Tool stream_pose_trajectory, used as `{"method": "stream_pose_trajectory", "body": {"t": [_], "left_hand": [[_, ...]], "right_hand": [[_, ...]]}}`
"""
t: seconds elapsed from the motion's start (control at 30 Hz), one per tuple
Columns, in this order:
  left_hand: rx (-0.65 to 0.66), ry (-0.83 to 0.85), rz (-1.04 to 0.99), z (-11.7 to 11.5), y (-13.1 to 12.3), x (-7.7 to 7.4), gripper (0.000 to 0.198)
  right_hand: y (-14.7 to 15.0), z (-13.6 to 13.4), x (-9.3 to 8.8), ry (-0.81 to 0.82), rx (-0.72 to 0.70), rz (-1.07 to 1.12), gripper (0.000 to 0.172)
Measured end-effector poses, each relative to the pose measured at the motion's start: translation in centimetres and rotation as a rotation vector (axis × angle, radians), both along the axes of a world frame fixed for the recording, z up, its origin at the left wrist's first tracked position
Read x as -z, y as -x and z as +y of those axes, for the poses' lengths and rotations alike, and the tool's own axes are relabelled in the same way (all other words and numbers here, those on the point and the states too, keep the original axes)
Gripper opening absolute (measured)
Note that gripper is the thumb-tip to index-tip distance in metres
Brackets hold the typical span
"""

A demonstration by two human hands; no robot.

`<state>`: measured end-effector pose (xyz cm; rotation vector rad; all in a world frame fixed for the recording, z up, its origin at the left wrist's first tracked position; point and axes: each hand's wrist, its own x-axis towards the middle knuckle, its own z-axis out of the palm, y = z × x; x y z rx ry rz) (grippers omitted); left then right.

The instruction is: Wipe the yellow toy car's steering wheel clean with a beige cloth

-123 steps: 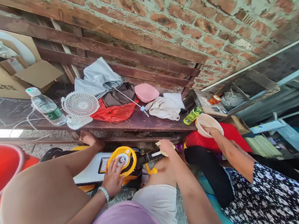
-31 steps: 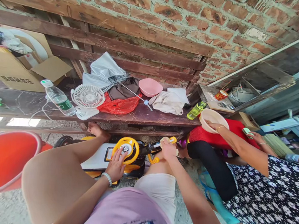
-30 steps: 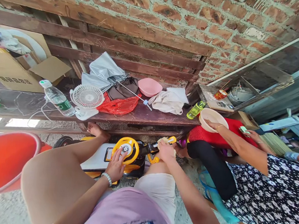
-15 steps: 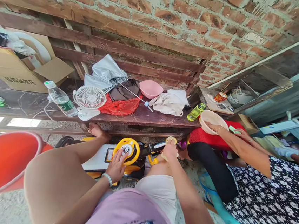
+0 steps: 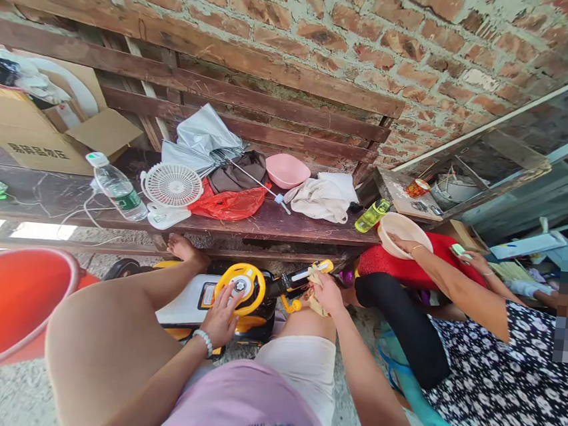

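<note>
A child's ride-on toy car (image 5: 182, 300), white, yellow and black, lies between my legs. My left hand (image 5: 220, 314) rests on its yellow steering wheel (image 5: 261, 290), fingers stretched over the lower rim to the round hub. In my right hand (image 5: 329, 294) is a crumpled pale-yellow cloth (image 5: 316, 304), bunched under the fingers near my right knee. The cloth is beside the car's black bar with a yellow end (image 5: 326, 266). My right fingers are closed on the cloth and partly hidden by it.
A dark wooden bench (image 5: 307, 230) carries a white fan (image 5: 173, 185), a water bottle (image 5: 118, 187), a silver umbrella (image 5: 204, 135) and a pink bowl (image 5: 288, 170). An orange-red bucket (image 5: 4, 306) stands left. At right, a co-worker's hand (image 5: 404, 246) touches a cream basin (image 5: 396, 227).
My right hand has shifted slightly and turned, so more of the cloth shows hanging below it. My left hand stays on the steering wheel. The co-worker's far hand has moved a little right.
</note>
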<state>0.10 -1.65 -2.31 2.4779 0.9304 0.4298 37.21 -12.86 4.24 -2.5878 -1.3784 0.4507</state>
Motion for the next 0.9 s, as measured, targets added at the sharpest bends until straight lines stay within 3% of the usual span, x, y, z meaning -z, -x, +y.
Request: {"method": "stream_pose_trajectory", "body": {"t": [0.1,0.2,0.33,0.5,0.8,0.9], "left_hand": [[0.001,0.0,0.005,0.0,0.1,-0.1,0.063],[0.003,-0.005,0.011,0.0,0.2,-0.2,0.064],[0.002,-0.009,0.011,0.0,0.2,-0.2,0.067],[-0.003,-0.006,0.011,0.0,0.2,0.0,0.065],[0.004,0.005,0.009,0.0,0.0,-0.5,0.064],[0.002,0.009,0.002,0.0,0.0,-0.5,0.065]], "right_hand": [[-2.1,0.7,-1.5,0.022,0.227,-0.169,0.056],[-3.3,2.0,-1.8,0.146,0.205,-0.226,0.057],[-2.1,3.9,-0.1,0.344,0.188,-0.236,0.059],[0.3,4.6,1.6,0.383,0.297,-0.305,0.059],[1.8,3.7,1.7,0.426,0.1,-0.313,0.042],[1.3,2.9,1.3,0.387,0.013,-0.302,0.048]]}}
